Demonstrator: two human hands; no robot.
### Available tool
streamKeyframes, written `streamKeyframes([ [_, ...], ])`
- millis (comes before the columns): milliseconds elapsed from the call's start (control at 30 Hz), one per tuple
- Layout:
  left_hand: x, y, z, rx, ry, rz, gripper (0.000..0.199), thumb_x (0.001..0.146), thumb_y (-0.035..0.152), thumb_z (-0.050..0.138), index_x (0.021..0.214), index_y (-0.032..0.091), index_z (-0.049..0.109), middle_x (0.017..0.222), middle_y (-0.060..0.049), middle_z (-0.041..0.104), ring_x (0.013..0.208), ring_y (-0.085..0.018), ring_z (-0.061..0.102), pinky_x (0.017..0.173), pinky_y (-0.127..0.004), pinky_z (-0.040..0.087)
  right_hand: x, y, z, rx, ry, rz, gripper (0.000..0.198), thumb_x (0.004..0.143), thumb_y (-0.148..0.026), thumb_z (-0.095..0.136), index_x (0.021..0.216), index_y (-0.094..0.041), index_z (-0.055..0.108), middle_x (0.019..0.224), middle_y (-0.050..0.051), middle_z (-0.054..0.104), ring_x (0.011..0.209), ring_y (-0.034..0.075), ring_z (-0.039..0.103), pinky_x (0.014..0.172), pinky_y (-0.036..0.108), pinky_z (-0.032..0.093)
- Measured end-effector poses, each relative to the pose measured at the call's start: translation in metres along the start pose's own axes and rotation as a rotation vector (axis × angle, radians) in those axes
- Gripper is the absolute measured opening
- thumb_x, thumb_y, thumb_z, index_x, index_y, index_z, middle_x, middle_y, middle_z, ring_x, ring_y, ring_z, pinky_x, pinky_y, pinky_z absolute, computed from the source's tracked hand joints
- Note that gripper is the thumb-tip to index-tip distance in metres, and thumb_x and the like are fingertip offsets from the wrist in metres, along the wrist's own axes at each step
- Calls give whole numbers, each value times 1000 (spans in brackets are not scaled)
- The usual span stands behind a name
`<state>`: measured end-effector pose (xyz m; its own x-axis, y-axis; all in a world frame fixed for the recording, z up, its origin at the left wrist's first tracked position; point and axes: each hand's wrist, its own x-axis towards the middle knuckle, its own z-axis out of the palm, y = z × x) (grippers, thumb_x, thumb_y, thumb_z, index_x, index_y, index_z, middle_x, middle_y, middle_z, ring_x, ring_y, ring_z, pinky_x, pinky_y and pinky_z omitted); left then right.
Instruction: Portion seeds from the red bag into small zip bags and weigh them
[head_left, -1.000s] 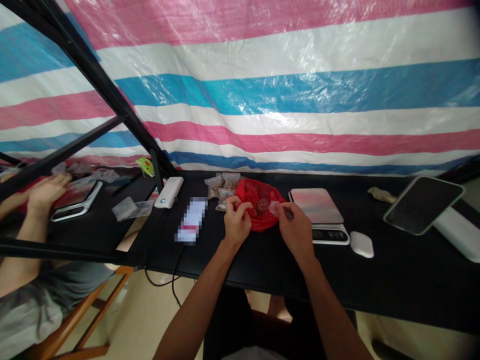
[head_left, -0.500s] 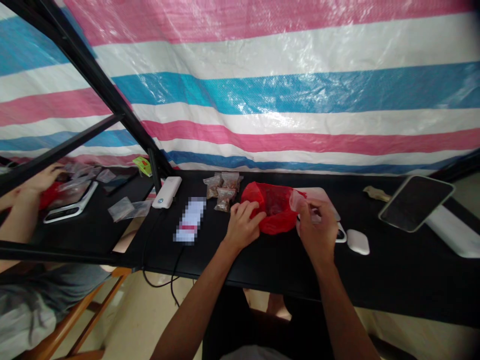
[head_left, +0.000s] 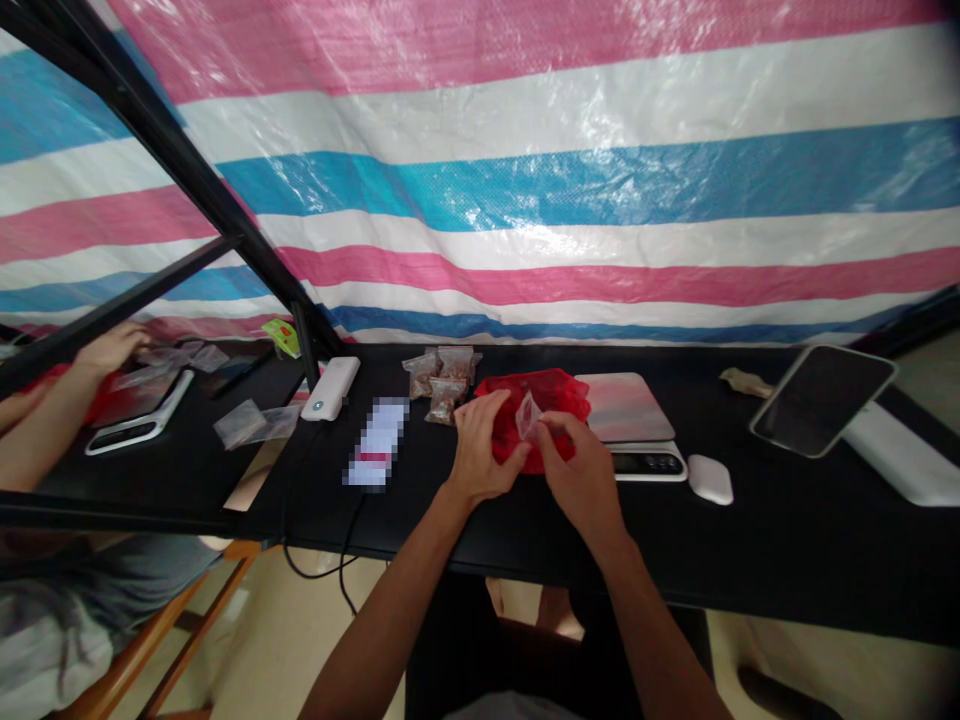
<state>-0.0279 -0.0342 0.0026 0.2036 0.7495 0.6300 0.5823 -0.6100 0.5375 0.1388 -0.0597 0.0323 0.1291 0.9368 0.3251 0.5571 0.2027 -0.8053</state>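
A red plastic bag (head_left: 559, 385) sits open on the black table in front of me. My left hand (head_left: 480, 450) is curled on the bag's left side, its fingers at the rim and its thumb reaching over the front edge. Between finger and thumb, my right hand (head_left: 577, 475) pinches a small clear zip bag (head_left: 528, 413), held over the mouth of the red bag. What lies inside the red bag is mostly hidden. Just right of it stands a digital kitchen scale (head_left: 630, 408) with a bare metal plate.
Behind my left hand lie small filled zip bags (head_left: 448, 398). Further left are a blurred-out phone (head_left: 377, 442) and a white power bank (head_left: 331, 388) with cables. Right of the scale are a white earbud case (head_left: 709, 480) and a propped phone (head_left: 823, 400). Another person's arm (head_left: 67, 410) works at far left.
My right hand has moved left with the small zip bag, from over the scale to above the red bag. The scale's plate and display are now uncovered. My left hand has shifted slightly.
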Motion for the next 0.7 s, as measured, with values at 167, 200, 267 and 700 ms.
streamKeyframes([
  [167,1,-10,7,-182,-43,-104,37,100,39,54,133,22,57,122,-13,69,114,-24,64,100,-42,52,-3,5,7,-182,-149,-186,20,99,-33,56,104,-24,73,105,7,75,99,27,65,92,43,48],
  [200,0,-11,9,-196,-26,-122,34,100,38,55,130,22,59,119,-12,69,110,-23,65,97,-40,53,-3,5,5,-220,-134,-203,22,100,-34,56,108,-24,73,108,7,75,102,28,64,93,43,47],
  [267,-1,-12,11,-196,25,-139,31,99,38,59,124,21,62,114,-10,69,105,-22,66,92,-37,55,-2,6,0,-318,-61,-202,26,100,-36,55,116,-24,72,115,9,74,107,29,63,93,44,44],
  [700,0,6,1,-87,643,-384,27,97,39,64,114,19,58,103,-6,63,93,-17,64,84,-31,53,5,30,-17,-778,-86,-141,34,95,-40,62,122,-20,67,107,15,75,101,37,58,85,50,36],
])
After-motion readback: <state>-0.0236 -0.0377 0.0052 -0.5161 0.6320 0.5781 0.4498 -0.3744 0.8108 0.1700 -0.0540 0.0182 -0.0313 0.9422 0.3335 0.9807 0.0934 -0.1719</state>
